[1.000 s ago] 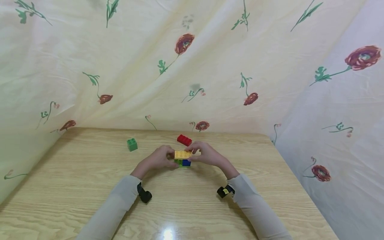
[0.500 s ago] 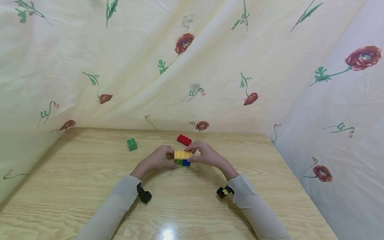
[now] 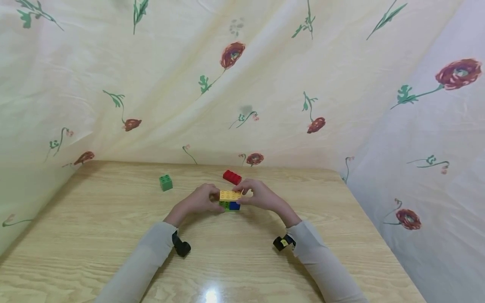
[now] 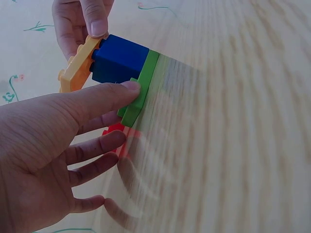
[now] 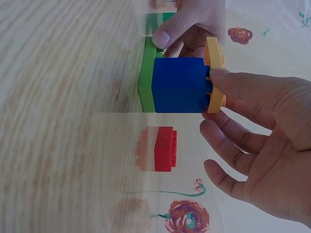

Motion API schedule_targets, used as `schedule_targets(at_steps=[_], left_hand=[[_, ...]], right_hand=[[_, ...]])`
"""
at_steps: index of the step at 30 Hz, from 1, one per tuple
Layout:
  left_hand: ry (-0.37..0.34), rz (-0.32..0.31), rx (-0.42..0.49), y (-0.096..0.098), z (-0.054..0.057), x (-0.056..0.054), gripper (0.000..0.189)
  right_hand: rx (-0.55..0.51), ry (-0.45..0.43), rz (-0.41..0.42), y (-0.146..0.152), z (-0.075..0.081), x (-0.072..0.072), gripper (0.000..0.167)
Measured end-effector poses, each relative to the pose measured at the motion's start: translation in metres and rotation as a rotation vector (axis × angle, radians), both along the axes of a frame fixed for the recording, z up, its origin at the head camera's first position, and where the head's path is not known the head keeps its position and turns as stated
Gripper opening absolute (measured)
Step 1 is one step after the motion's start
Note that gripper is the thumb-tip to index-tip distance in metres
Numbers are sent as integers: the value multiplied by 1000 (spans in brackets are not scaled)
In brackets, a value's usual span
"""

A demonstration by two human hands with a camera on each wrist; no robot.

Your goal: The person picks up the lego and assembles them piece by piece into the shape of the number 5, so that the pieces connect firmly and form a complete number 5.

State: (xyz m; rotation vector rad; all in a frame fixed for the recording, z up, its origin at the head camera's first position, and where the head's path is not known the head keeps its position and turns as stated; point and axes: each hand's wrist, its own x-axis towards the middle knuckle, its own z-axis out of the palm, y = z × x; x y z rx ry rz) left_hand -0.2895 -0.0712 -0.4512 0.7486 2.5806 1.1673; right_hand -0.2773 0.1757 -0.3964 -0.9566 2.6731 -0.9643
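A flat light-green brick (image 4: 146, 90) lies on the table with a tall blue brick (image 5: 179, 85) standing on one end of it. Across the blue brick's top sits a flat yellow brick (image 3: 229, 195), whose other end juts out past it. Blue studs still show below the yellow brick in the right wrist view. My left hand (image 3: 201, 199) pinches the light-green base, its thumb on the upper face. With thumb and a finger, my right hand (image 3: 260, 194) pinches the yellow brick at the end above the blue one.
Behind the hands, a red brick (image 3: 232, 177) lies on the wooden table (image 3: 242, 256). A darker green brick (image 3: 166, 182) stands to the left. Flowered cloth (image 3: 170, 75) hangs along the table's back edge and sides.
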Motion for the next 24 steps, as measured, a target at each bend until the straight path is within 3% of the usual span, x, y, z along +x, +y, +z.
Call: schedule_targets(at_steps=[17,24], left_hand=[[13,1,1,1,2,3,29],[14,3,7,1,2,3,31]], right_hand=[[-17,-12,-13,-1,-1,4,33],[-12,23,0,-2,0,2,35]])
